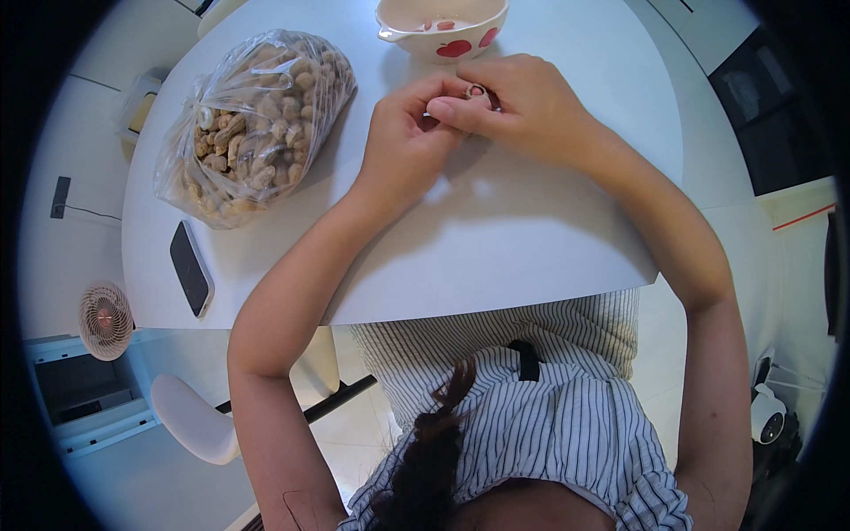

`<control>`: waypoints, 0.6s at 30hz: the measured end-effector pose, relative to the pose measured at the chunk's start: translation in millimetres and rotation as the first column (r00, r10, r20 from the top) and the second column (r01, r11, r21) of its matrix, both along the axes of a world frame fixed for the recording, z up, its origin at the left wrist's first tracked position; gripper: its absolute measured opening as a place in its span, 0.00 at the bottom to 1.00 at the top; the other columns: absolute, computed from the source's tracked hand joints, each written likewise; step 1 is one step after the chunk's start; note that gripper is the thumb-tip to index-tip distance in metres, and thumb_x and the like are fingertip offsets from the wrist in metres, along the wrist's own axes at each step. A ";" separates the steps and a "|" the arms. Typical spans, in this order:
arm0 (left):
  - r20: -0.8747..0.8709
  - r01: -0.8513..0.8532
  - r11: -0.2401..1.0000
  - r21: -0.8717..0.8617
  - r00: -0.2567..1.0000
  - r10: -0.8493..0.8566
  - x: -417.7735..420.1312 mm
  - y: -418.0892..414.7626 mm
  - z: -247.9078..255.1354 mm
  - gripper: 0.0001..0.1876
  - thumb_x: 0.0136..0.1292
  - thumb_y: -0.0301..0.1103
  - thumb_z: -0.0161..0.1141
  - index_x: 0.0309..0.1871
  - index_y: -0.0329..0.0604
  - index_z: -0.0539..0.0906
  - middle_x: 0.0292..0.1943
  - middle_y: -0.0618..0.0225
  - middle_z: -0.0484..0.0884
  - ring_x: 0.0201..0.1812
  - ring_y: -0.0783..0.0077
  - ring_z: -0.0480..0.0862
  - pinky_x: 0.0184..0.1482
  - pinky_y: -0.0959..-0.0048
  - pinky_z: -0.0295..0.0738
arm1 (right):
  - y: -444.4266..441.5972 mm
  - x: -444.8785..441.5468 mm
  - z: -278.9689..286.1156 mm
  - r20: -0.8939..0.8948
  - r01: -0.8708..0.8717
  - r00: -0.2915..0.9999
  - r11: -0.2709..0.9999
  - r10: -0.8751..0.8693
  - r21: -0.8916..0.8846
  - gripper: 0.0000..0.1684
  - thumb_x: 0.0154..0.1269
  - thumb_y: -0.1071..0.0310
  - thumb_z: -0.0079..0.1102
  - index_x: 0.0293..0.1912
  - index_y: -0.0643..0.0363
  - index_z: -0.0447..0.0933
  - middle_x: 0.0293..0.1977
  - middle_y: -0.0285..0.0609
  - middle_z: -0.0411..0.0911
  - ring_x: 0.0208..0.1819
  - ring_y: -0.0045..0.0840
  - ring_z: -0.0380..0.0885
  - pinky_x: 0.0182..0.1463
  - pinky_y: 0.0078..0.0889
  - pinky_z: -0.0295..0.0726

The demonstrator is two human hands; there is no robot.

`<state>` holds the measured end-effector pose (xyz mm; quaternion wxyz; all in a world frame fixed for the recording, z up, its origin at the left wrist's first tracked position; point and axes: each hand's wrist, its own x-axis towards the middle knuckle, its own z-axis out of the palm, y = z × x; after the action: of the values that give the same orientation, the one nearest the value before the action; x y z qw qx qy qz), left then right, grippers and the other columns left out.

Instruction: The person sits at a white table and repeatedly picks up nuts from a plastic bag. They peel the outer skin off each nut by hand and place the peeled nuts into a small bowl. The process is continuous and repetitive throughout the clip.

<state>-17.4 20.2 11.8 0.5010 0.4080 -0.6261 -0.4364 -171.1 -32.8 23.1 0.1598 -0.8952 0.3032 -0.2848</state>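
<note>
Both hands meet over the white table, just below a white bowl (443, 38) with red apple pictures. My right hand (531, 106) holds an open peanut shell (477, 92) with a reddish kernel showing, between thumb and fingers. My left hand (408, 133) touches the right one at the fingertips, its fingers curled; whether anything is inside them is hidden. A few reddish kernels (445, 25) lie in the bowl. To the left of the hands, a knotted clear plastic bag (255, 133) is full of unshelled peanuts.
A smartphone (191, 269) lies near the left front edge of the white table (491, 259). Beyond the table are a round fan (105, 320) and a pale chair (192, 418) on the left, and a white camera-like device (768, 415) at the lower right.
</note>
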 end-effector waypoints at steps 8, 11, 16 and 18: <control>0.017 0.052 0.998 0.023 0.999 -0.052 3.5 -0.4 -7.5 0.05 0.60 0.29 0.54 0.34 0.38 0.78 0.24 0.75 0.75 0.24 0.86 0.69 0.26 0.84 0.63 | 6.7 8.1 -10.0 0.131 0.035 0.991 0.999 -0.030 -0.032 0.25 0.61 0.49 0.42 0.19 0.51 0.79 0.15 0.36 0.75 0.19 0.32 0.75 0.22 0.34 0.71; 0.019 0.067 0.997 0.030 0.998 -0.067 3.0 0.0 -7.0 0.06 0.60 0.32 0.54 0.32 0.39 0.77 0.22 0.76 0.74 0.22 0.86 0.68 0.24 0.84 0.61 | 6.6 9.5 -13.8 0.132 0.073 0.989 0.995 -0.064 -0.069 0.23 0.61 0.52 0.41 0.20 0.51 0.79 0.15 0.36 0.75 0.19 0.33 0.75 0.22 0.34 0.71; 0.028 0.090 0.990 0.108 0.995 -0.093 4.5 2.5 -4.1 0.07 0.61 0.33 0.54 0.34 0.38 0.77 0.25 0.76 0.73 0.24 0.85 0.68 0.27 0.85 0.62 | 6.8 9.4 -17.2 0.124 0.092 0.989 0.994 -0.083 -0.065 0.23 0.61 0.53 0.40 0.20 0.51 0.79 0.14 0.37 0.75 0.18 0.34 0.74 0.21 0.35 0.71; 0.026 0.109 0.986 0.128 0.993 -0.113 5.2 2.6 -3.8 0.09 0.62 0.34 0.53 0.37 0.37 0.77 0.27 0.75 0.74 0.26 0.85 0.69 0.29 0.85 0.63 | 7.9 9.6 -17.1 0.124 0.102 0.988 0.993 -0.093 -0.065 0.23 0.61 0.53 0.40 0.20 0.51 0.79 0.14 0.37 0.75 0.17 0.34 0.74 0.21 0.35 0.71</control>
<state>-12.2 22.8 8.0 0.4387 0.4106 -0.6270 -0.4958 -161.5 -24.9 6.1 0.1316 -0.8657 0.3259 -0.3564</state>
